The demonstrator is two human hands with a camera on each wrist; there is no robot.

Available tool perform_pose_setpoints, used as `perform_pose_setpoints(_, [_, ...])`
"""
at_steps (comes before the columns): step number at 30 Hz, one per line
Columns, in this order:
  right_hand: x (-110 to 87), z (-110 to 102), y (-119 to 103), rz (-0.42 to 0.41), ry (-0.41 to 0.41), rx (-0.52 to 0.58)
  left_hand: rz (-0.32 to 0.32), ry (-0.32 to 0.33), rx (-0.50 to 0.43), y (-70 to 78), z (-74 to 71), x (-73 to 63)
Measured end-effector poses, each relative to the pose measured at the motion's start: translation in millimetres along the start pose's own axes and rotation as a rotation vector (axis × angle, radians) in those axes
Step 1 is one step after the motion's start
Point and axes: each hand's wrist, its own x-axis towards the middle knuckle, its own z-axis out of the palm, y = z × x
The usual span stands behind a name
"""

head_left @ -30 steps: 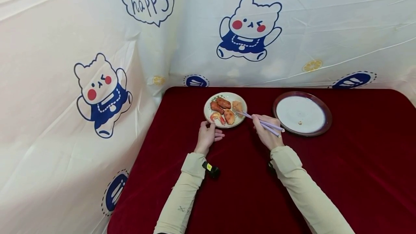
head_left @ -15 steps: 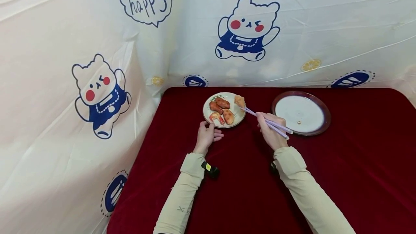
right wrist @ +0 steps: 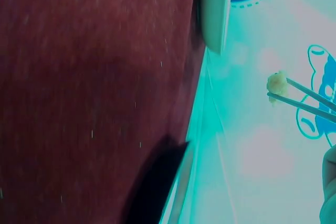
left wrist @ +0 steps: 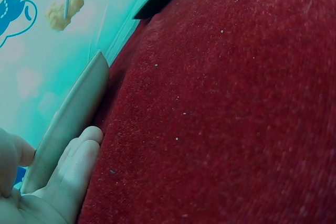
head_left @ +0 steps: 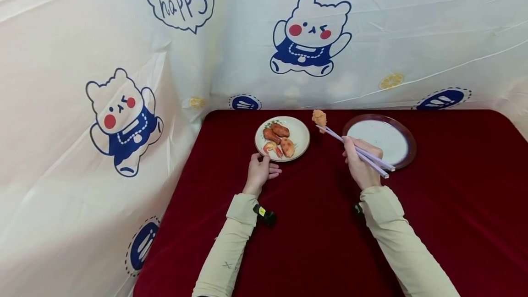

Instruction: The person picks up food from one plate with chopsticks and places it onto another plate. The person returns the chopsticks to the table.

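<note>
My right hand (head_left: 363, 164) holds a pair of pale purple chopsticks (head_left: 333, 134), whose tips pinch a golden piece of fried chicken (head_left: 319, 118). In the right wrist view the fried chicken (right wrist: 276, 83) hangs between both tips, above the table. A small cream plate (head_left: 303, 137) bears a drumstick (head_left: 272, 135), a brown wing-like piece (head_left: 280, 129), a shrimp (head_left: 272, 148) and a browned, rounded piece (head_left: 287, 147). My left hand (head_left: 257, 172) grips this plate's near-left edge. The left wrist view shows the thumb at the rim and fingers along the underside of the plate (left wrist: 73, 119).
A larger white plate with a dark brown rim (head_left: 409, 150) lies to the right, partly behind my right hand. Dark red cloth (head_left: 313, 237) covers the table. A printed curtain (head_left: 247, 35) rises behind the table and along its left side.
The chopsticks have lifted the fried chicken off the small plate and carried it right, past the rim. My right hand moved right with them; my left hand stays at the plate.
</note>
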Motion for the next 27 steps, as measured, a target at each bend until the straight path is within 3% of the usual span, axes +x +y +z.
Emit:
perform_pose_setpoints(8, [9.4, -18.1, 17.7, 0.059, 0.099, -0.036, -0.007, -0.016, -0.017, 1.1, -2.1, -0.6])
perform_pose_setpoints(15, [15.8, -37.4, 35.3, 0.132, 0.137, -0.070, 0.011, 0.000, -0.019, 1.6, 0.1, 0.4])
perform_pose_setpoints(27, [21.1, -59.7, 29.3, 0.210, 0.181, -0.108, 0.000, 0.007, -0.021, 0.8, 1.0, 1.6])
